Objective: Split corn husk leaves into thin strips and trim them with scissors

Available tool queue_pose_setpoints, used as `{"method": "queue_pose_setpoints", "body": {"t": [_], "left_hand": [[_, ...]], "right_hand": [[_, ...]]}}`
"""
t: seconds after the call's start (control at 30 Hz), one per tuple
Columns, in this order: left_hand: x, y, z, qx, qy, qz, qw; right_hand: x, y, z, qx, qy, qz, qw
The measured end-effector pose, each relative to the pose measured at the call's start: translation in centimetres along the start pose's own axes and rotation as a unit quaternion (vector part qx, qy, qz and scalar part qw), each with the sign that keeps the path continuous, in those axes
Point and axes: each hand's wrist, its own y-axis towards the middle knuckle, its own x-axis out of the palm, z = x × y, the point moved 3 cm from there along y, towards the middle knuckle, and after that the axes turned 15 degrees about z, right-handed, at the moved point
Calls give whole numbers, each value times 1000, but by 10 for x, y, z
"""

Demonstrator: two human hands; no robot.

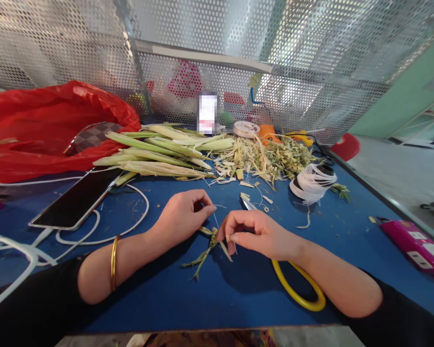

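Note:
My left hand point(184, 214) pinches a thin white thread point(216, 219) between thumb and forefinger, above the blue table. The thread runs down toward a small bundle of dried plant stalks point(211, 241), knotted in its middle, with greenish ends spreading toward me. Close by on the right, my right hand point(251, 233) has its fingers closed at the bundle's side. A short pale strip point(225, 251) hangs below these fingertips, and a bit of thread seems to pass there too. Under my right wrist lies a pair of scissors with yellow handles point(313, 294); its metal blades point(246, 202) point away from me.
Long pale-green husk leaves point(162, 152) and a heap of dried scraps point(264, 156) lie at the back. A white thread spool point(313, 183) stands right, near a magenta power strip point(415, 246). Left are a tablet point(77, 200), white cables point(144, 207) and a red plastic bag point(39, 130).

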Motion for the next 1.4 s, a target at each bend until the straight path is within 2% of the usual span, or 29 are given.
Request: {"method": "queue_pose_setpoints", "body": {"t": [0.07,0.13,0.2,0.3,0.47,0.6,0.67,0.8,0.9,1.0,1.1,1.17,1.27,1.33,1.4], "left_hand": [[2,0,0,-73,-127,-43,988],[4,-1,2,-125,-225,-95,962],[6,-3,4,-141,-270,-137,943],[7,-4,6,-120,-265,-154,944],[5,-5,11,-21,-145,-133,980],[5,-6,11,14,-71,-117,990],[7,-5,8,6,-78,-114,990],[9,-4,4,-38,-158,-113,980],[4,-2,5,-17,-153,-58,986],[0,0,11,7,-128,5,992],[3,3,17,7,-138,14,990],[5,4,19,-22,-162,27,986],[5,4,20,-115,-202,56,971],[6,1,20,-170,-231,13,958],[9,-3,22,-205,-270,-62,939]], "right_hand": [[-1,1,3,3,5,11,1000],[-2,2,4,-3,4,20,1000],[-3,2,5,-7,7,20,1000],[-3,2,5,-9,0,24,1000],[-4,1,2,-3,-70,40,997],[-3,0,3,-3,-109,43,993],[-3,1,6,-5,-98,56,994],[-2,7,9,12,-26,112,993],[-3,10,10,45,21,157,986],[-2,10,8,59,53,147,986],[1,8,6,56,66,119,989],[-2,6,3,42,65,141,987],[-10,5,-1,11,73,215,974],[-15,4,-4,-11,81,261,962],[-19,6,-5,-23,90,301,949]]}}
